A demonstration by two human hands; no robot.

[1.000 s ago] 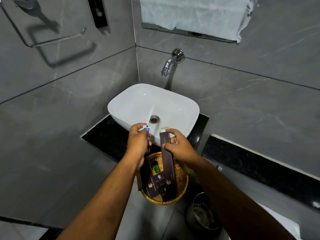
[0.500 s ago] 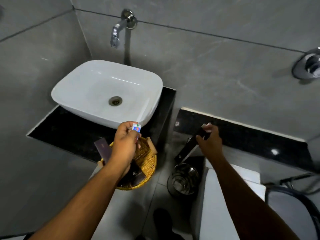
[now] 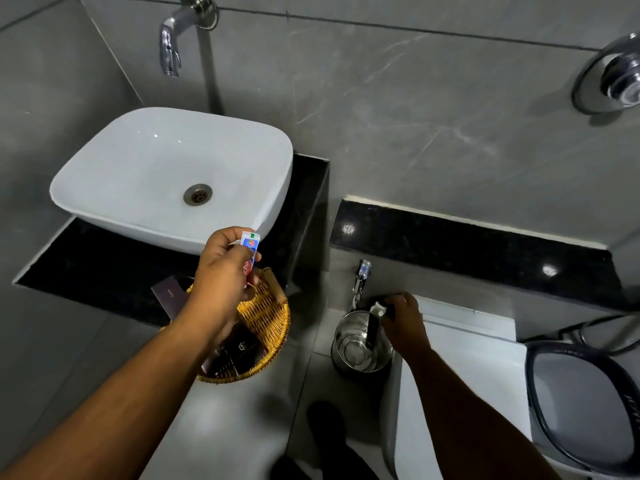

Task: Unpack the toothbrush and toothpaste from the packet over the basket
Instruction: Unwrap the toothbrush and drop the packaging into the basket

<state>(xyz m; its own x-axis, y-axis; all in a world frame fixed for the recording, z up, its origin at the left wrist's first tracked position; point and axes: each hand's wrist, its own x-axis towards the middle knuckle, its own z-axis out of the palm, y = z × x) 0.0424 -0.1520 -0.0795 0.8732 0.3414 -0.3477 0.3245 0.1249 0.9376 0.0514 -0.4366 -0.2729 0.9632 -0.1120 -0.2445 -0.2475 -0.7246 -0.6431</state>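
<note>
We have carried the dark, emptied cardboard packet (image 3: pixel 373 329) from above the woven wicker basket (image 3: pixel 270 327) to the steel bin (image 3: pixel 360 344), right hand (image 3: pixel 403 322) gripping it, while the left hand (image 3: pixel 225 271) grips the small toothpaste tube (image 3: pixel 250 251), so unpacking looks nearly done.

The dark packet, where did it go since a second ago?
The right hand carried the dark packet away from the basket and lowered it into the steel bin. The left hand stayed over the basket, holding the toothpaste.

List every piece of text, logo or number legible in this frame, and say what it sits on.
"iche": partial red lettering on the toothpaste tube in the left hand; the rest is hidden by the fingers.
Small pale word on the dark packet beside the wicker basket: too blurred to read.
Emblem on the dark boxes in the basket: a logo only, no readable words.
</note>
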